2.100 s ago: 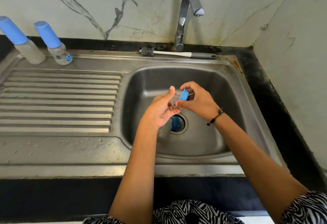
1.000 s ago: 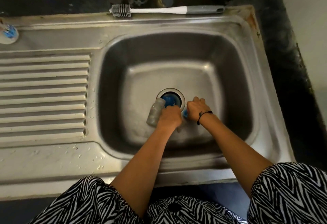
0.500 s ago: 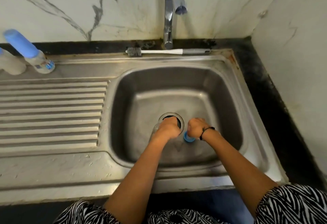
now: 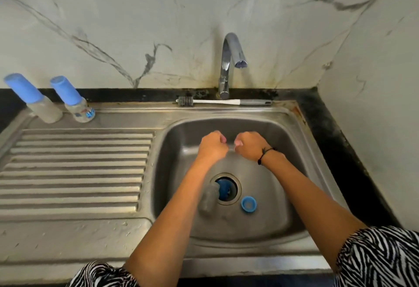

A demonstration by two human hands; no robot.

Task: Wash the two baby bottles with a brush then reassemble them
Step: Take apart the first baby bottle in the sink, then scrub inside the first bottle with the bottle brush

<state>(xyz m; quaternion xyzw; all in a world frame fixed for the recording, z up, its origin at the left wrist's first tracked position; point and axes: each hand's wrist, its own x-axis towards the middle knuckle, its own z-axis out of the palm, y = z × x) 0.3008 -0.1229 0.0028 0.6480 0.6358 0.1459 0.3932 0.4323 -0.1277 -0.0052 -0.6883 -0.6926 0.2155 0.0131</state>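
Two curled hands raised over the sink basin, holding nothing that can be seen.

The left hand [image 4: 212, 147] and right hand [image 4: 248, 146] hover side by side above the basin's far half, fingers curled inward, knuckles facing each other with a small gap between; a dark cord circles the right wrist. Below them, at 6 o'clock, one clear bottle body [image 4: 208, 200] lies on the sink [image 4: 294, 196] floor beside the drain [image 4: 226, 188], and one blue ring [image 4: 248, 204] sits just right of it. At 12 o'clock, one brush [image 4: 223, 101] lies on the rim under the tap [image 4: 229, 64]. At 10 o'clock, two capped bottles [image 4: 77, 105] stand on the drainboard.
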